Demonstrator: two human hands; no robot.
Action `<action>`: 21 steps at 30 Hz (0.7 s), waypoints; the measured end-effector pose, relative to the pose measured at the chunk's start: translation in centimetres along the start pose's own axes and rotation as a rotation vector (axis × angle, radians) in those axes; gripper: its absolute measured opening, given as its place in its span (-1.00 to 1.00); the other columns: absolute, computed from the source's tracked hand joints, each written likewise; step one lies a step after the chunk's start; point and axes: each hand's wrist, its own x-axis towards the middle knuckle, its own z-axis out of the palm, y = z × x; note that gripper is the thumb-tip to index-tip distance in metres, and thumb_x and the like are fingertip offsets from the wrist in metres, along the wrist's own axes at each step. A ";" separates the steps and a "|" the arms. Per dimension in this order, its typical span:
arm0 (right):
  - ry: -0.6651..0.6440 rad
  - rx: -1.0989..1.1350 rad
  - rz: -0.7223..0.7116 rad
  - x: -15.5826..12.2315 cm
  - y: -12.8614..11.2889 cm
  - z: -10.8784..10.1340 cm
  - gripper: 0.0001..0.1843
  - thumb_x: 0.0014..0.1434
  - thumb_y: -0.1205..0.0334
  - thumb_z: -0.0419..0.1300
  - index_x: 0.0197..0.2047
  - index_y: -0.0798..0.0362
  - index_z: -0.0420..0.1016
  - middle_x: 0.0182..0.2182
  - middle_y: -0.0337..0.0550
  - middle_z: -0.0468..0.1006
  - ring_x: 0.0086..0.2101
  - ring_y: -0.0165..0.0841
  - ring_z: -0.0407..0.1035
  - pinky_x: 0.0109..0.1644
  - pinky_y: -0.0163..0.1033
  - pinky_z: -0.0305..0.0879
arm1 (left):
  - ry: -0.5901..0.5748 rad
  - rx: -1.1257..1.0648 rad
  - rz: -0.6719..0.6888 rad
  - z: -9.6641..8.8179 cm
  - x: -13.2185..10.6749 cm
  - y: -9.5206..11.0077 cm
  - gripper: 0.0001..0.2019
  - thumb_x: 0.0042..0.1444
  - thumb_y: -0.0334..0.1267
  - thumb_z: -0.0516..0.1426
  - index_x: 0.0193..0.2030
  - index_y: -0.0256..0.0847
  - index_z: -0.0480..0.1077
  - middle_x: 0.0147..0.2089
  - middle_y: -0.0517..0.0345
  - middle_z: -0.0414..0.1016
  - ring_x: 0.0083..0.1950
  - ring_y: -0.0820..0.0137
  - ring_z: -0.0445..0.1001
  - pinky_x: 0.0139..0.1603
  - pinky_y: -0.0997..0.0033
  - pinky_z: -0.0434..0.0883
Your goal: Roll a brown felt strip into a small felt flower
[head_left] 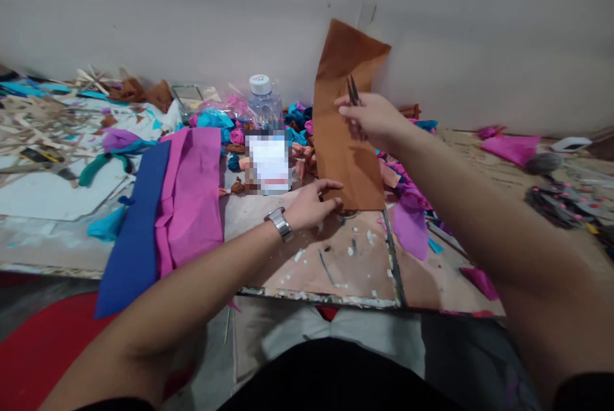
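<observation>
A long brown sheet of paper (341,142) stands up from the table, its top leaning toward the wall. My left hand (311,205), with a metal watch at the wrist, pinches the sheet's lower left corner. My right hand (371,118) is closed around a pair of dark scissors (353,90), whose blades point up against the sheet's right edge about halfway up. The scissor handles are hidden in my fingers.
Blue (137,225) and pink sheets (192,193) lie at the left. A plastic bottle (264,101) stands behind them amid crumpled paper flowers. Purple scraps (411,224) lie on the right, and beaded items (561,200) at the far right. Wood strips (43,123) clutter the far left.
</observation>
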 end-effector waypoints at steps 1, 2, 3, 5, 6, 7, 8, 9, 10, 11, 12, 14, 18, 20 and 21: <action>-0.082 0.188 0.085 -2.7 0.5 0.1 -0.83 0.44 0.19 0.17 0.02 0.04 0.51 -0.31 -0.18 0.47 -0.42 -0.41 0.24 -0.36 -0.32 0.24 | 0.001 -0.017 -0.004 0.1 -0.1 0.1 -0.61 0.22 -0.33 0.29 0.19 -0.23 0.46 0.07 -0.13 0.64 -0.23 0.32 0.67 -0.10 0.19 0.62; -0.118 0.380 0.146 -5.5 1.1 0.3 -0.81 0.43 0.14 0.18 -0.01 0.03 0.53 -0.33 -0.19 0.43 -0.47 -0.43 0.18 -0.45 -0.33 0.13 | 0.003 -0.034 -0.002 0.2 -0.2 0.1 -0.61 0.23 -0.31 0.29 0.19 -0.24 0.46 0.04 -0.12 0.64 -0.23 0.33 0.66 -0.11 0.18 0.62; -0.112 0.520 0.190 -8.1 1.8 0.4 -0.81 0.40 0.13 0.21 -0.04 0.04 0.53 -0.34 -0.21 0.39 -0.48 -0.45 0.15 -0.48 -0.33 0.07 | 0.010 -0.047 0.003 0.2 -0.4 0.2 -0.63 0.25 -0.29 0.29 0.18 -0.24 0.47 0.01 -0.11 0.64 -0.23 0.32 0.66 -0.12 0.18 0.62; -0.122 0.696 0.316 -12.7 3.0 0.6 -0.79 0.33 0.10 0.27 -0.05 0.03 0.53 -0.35 -0.23 0.38 -0.46 -0.45 0.19 -0.45 -0.34 0.14 | 0.046 -0.026 0.025 0.4 -0.6 0.3 -0.67 0.23 -0.27 0.30 0.13 -0.24 0.51 -0.02 -0.09 0.64 -0.21 0.31 0.64 -0.10 0.16 0.61; -0.106 0.749 0.366 -14.5 3.6 0.7 -0.76 0.29 0.09 0.31 -0.03 0.02 0.54 -0.31 -0.21 0.42 -0.43 -0.44 0.22 -0.41 -0.33 0.20 | 0.070 0.002 0.043 0.4 -0.7 0.3 -0.69 0.21 -0.28 0.32 0.08 -0.23 0.53 -0.02 -0.08 0.64 -0.20 0.31 0.63 -0.08 0.15 0.61; -0.098 0.782 0.408 -15.8 4.1 0.8 -0.74 0.26 0.09 0.33 -0.03 0.02 0.55 -0.28 -0.19 0.45 -0.41 -0.42 0.26 -0.38 -0.31 0.24 | 0.093 0.033 0.063 0.4 -0.8 0.3 -0.71 0.18 -0.30 0.33 0.04 -0.22 0.55 -0.01 -0.07 0.64 -0.18 0.30 0.62 -0.05 0.13 0.60; -0.077 0.806 0.425 -16.8 4.6 0.9 -0.75 0.24 0.10 0.34 -0.06 0.02 0.56 -0.27 -0.17 0.47 -0.39 -0.41 0.27 -0.36 -0.31 0.27 | 0.106 0.050 0.080 0.5 -0.8 0.3 -0.72 0.16 -0.31 0.34 0.02 -0.21 0.55 -0.02 -0.05 0.64 -0.17 0.30 0.62 -0.02 0.12 0.60; -0.070 0.826 0.433 -17.5 5.1 1.0 -0.76 0.21 0.11 0.36 -0.10 0.03 0.57 -0.27 -0.17 0.48 -0.38 -0.41 0.27 -0.35 -0.30 0.28 | 0.107 0.050 0.094 0.4 -0.8 0.2 -0.72 0.15 -0.31 0.34 0.01 -0.21 0.55 -0.03 -0.04 0.65 -0.16 0.29 0.61 0.01 0.11 0.59; -0.064 0.850 0.429 -17.9 5.5 1.1 -0.77 0.19 0.14 0.37 -0.11 0.02 0.58 -0.27 -0.18 0.48 -0.38 -0.41 0.27 -0.33 -0.31 0.28 | 0.100 0.034 0.101 0.4 -0.8 0.1 -0.71 0.15 -0.30 0.34 0.03 -0.20 0.55 -0.05 -0.03 0.66 -0.16 0.29 0.61 0.03 0.09 0.59; -0.063 0.876 0.424 -18.2 5.9 1.2 -0.77 0.17 0.16 0.39 -0.11 0.02 0.59 -0.29 -0.20 0.46 -0.38 -0.42 0.26 -0.33 -0.31 0.28 | 0.090 0.007 0.098 0.4 -0.7 0.0 -0.69 0.15 -0.28 0.33 0.05 -0.20 0.55 -0.05 -0.03 0.66 -0.16 0.29 0.61 0.03 0.08 0.59; -0.067 0.901 0.418 -18.3 6.4 1.4 -0.76 0.16 0.17 0.41 -0.11 0.02 0.60 -0.31 -0.22 0.44 -0.39 -0.44 0.25 -0.34 -0.32 0.27 | 0.083 -0.021 0.086 0.3 -0.7 -0.1 -0.67 0.16 -0.26 0.33 0.07 -0.20 0.54 -0.05 -0.04 0.66 -0.18 0.29 0.62 0.03 0.06 0.60; -0.118 0.951 0.402 -18.5 7.2 1.5 -0.73 0.18 0.15 0.43 -0.08 0.02 0.60 -0.33 -0.25 0.43 -0.42 -0.46 0.25 -0.37 -0.33 0.24 | 0.092 -0.041 0.074 0.2 -0.6 -0.2 -0.66 0.17 -0.26 0.32 0.09 -0.21 0.54 0.02 -0.07 0.65 -0.13 0.26 0.63 0.08 0.01 0.59; -0.281 0.999 0.385 -19.4 8.4 2.0 -0.68 0.27 -0.03 0.38 0.00 -0.06 0.56 -0.33 -0.25 0.48 -0.48 -0.44 0.32 -0.47 -0.32 0.19 | 0.162 -0.030 0.125 0.0 -0.4 -0.2 -0.62 0.18 -0.28 0.31 0.15 -0.21 0.53 0.24 -0.14 0.57 0.19 0.14 0.59 0.30 -0.09 0.50; -0.340 0.995 0.401 -20.0 8.8 2.4 -0.64 0.28 -0.10 0.37 0.02 -0.09 0.53 -0.32 -0.22 0.52 -0.45 -0.38 0.42 -0.48 -0.32 0.21 | 0.187 -0.040 0.147 -0.1 -0.3 -0.3 -0.58 0.18 -0.26 0.32 0.19 -0.21 0.51 0.30 -0.15 0.53 0.28 0.10 0.55 0.34 -0.11 0.47; -0.376 0.988 0.411 -20.4 8.9 2.7 -0.62 0.28 -0.13 0.36 0.02 -0.08 0.53 -0.31 -0.19 0.55 -0.42 -0.36 0.46 -0.45 -0.32 0.23 | 0.197 -0.048 0.155 -0.2 -0.2 -0.4 -0.55 0.18 -0.24 0.33 0.21 -0.21 0.49 0.32 -0.15 0.52 0.30 0.08 0.53 0.34 -0.12 0.47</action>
